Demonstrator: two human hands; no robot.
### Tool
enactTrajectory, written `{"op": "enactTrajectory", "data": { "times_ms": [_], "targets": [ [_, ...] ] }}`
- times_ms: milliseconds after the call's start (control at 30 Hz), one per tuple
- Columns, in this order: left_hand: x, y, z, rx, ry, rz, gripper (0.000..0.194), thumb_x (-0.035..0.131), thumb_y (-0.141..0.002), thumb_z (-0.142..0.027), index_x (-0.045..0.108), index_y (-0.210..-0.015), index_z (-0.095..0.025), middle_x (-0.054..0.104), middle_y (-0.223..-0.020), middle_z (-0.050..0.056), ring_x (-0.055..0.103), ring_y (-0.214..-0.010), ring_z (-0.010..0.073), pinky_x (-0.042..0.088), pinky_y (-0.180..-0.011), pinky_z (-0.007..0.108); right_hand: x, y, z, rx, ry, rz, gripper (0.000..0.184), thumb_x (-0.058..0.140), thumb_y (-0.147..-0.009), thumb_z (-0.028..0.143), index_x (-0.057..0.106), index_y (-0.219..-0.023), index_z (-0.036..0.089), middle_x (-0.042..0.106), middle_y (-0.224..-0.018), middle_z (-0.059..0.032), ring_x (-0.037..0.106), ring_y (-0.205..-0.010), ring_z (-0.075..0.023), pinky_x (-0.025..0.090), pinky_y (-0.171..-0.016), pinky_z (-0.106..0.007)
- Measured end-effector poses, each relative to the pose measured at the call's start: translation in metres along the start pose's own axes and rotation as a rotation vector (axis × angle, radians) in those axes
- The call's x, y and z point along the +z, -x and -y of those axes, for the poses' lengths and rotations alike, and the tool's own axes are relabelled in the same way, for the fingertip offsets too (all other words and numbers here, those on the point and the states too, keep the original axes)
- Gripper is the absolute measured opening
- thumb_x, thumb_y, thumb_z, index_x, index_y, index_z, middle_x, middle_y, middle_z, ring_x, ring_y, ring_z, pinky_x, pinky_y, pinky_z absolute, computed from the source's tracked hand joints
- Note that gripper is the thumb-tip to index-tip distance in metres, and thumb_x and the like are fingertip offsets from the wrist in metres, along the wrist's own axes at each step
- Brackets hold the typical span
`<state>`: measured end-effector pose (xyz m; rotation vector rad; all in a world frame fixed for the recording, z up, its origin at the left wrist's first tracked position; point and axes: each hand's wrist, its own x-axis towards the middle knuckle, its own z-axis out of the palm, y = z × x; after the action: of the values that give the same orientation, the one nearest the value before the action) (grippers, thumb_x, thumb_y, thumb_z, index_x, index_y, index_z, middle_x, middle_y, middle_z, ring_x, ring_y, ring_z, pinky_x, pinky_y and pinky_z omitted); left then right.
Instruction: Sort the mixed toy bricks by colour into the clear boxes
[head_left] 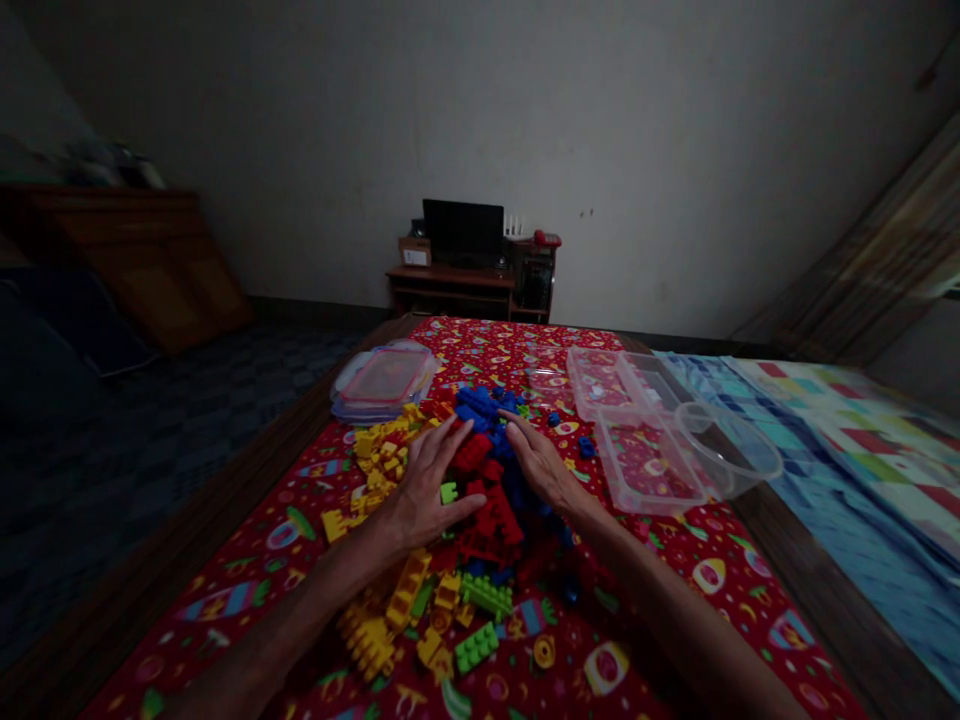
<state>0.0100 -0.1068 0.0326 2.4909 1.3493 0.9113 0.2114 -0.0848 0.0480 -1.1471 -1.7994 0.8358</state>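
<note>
A heap of plastic building blocks lies on the red patterned tablecloth. My left hand [435,485] rests over the red blocks [491,515] with its fingers spread, a green block [448,492] showing beside the thumb. Along the heap's left side are yellow blocks [375,460]. My right hand [541,462] reaches in from the other side, fingers stretched out against the blue blocks [480,405]; part of the blue pile is hidden under it. Nearer to me sit green blocks [477,648] among more yellow ones. Neither hand grips a block.
Clear plastic containers [649,460] stand at the right table edge. Stacked container lids [386,380] lie at the back left. A few loose blue blocks [586,447] are right of the heap. Beyond the table are a monitor [463,232] on a desk and, at right, a bed [832,430].
</note>
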Motion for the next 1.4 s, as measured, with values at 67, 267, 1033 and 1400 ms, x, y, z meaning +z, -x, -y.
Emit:
{"op": "enactTrajectory", "data": {
  "times_ms": [67, 267, 1033, 1400],
  "targets": [
    [-0.005, 0.0, 0.0, 0.028, -0.019, -0.008, 0.077, 0.053, -0.083, -0.056, 0.02, -0.147, -0.03, 0.024, -0.15, 0.012, 0.026, -0.136, 0.0335, 0.027, -0.109, 0.054, -0.006, -0.004, 0.006, -0.043, 0.005, -0.004, 0.059, 0.027, -0.092, 0.058, 0.049, -0.133, 0.023, 0.053, -0.135, -0.0053, 0.044, -0.128, -0.0208, 0.032, -0.108, -0.038],
    [-0.029, 0.038, 0.05, -0.092, -0.138, -0.174, 0.063, 0.038, -0.091, -0.051, 0.019, -0.147, -0.03, 0.028, -0.15, 0.01, 0.029, -0.137, 0.0295, 0.026, -0.111, 0.05, -0.027, -0.019, -0.015, -0.023, 0.075, -0.099, 0.063, 0.027, -0.091, 0.06, 0.053, -0.129, 0.017, 0.057, -0.129, -0.0109, 0.049, -0.122, -0.0249, 0.036, -0.103, -0.04],
    [0.02, 0.015, 0.01, -0.063, 0.064, -0.01, 0.095, 0.072, -0.068, -0.049, 0.024, -0.145, -0.025, 0.031, -0.147, 0.014, 0.03, -0.135, 0.0343, 0.032, -0.108, 0.051, 0.001, -0.012, -0.028, 0.173, 0.034, 0.01, 0.056, 0.029, -0.093, 0.054, 0.055, -0.129, 0.02, 0.056, -0.132, -0.008, 0.047, -0.126, -0.0225, 0.031, -0.109, -0.043],
    [-0.012, 0.027, -0.021, 0.251, -0.088, -0.032, 0.051, 0.045, -0.092, -0.026, 0.032, -0.142, -0.025, 0.032, -0.149, 0.009, 0.024, -0.139, 0.0258, 0.028, -0.112, 0.049, -0.068, 0.015, -0.009, -0.007, 0.235, 0.16, 0.049, 0.036, -0.093, 0.049, 0.059, -0.124, 0.019, 0.066, -0.115, -0.0076, 0.063, -0.104, -0.0255, 0.048, -0.09, -0.043]
  ]
}}
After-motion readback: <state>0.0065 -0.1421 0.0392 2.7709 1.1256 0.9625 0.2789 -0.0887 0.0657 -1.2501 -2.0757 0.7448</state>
